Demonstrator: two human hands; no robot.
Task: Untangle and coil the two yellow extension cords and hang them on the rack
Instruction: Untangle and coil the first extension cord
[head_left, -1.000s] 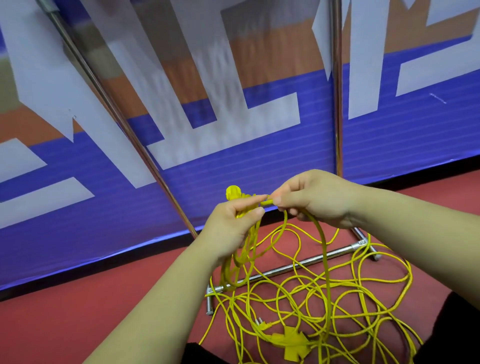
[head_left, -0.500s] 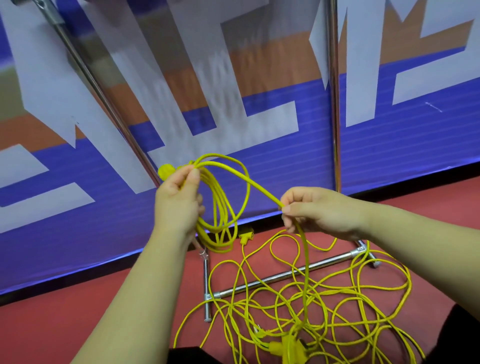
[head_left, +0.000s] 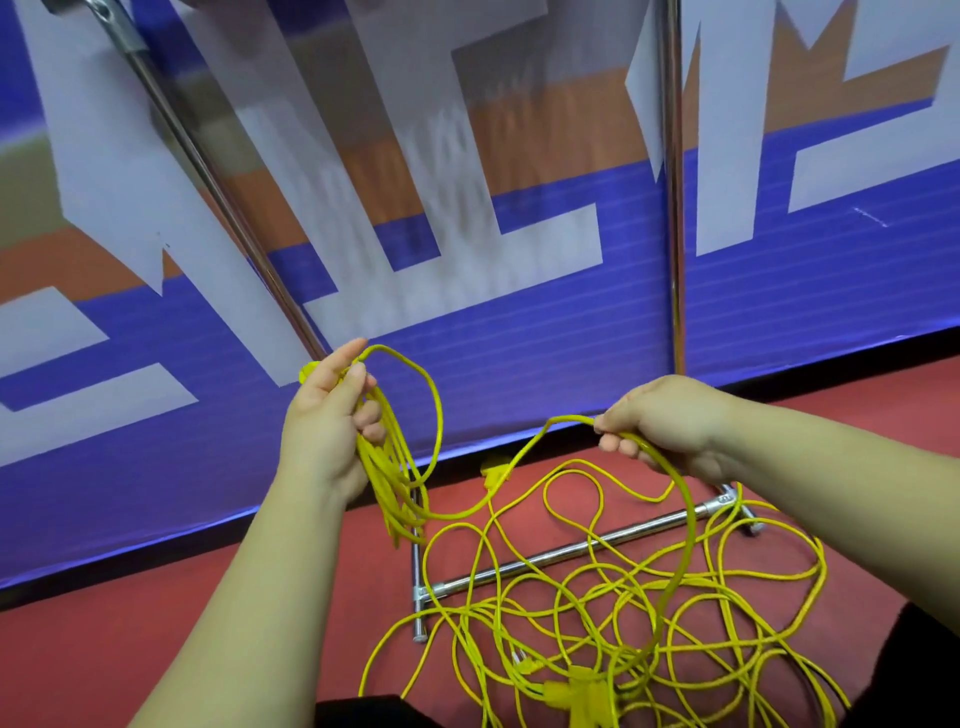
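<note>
My left hand (head_left: 330, 421) grips a bundle of several yellow cord loops (head_left: 392, 467) that hang down from it, with a yellow plug end poking out behind the fingers. A slack strand runs from the bundle to my right hand (head_left: 670, 423), which pinches the same cord at about the same height. From there the cord drops into a tangled yellow pile (head_left: 649, 613) on the red floor, draped over the rack's base bar (head_left: 561, 553). A yellow socket block (head_left: 584, 693) lies at the pile's near edge. The rack's metal uprights (head_left: 674, 208) rise behind my hands.
A blue, white and orange banner wall (head_left: 519, 338) stands right behind the rack. The slanted left rack pole (head_left: 208, 176) passes behind my left hand. Red floor (head_left: 130, 639) lies open to the left. Dark clothing shows at the bottom edge and right corner.
My hands, first together, have drawn apart: the left rose and moved left with the loops, the right moved right, and the strand between them now sags low.
</note>
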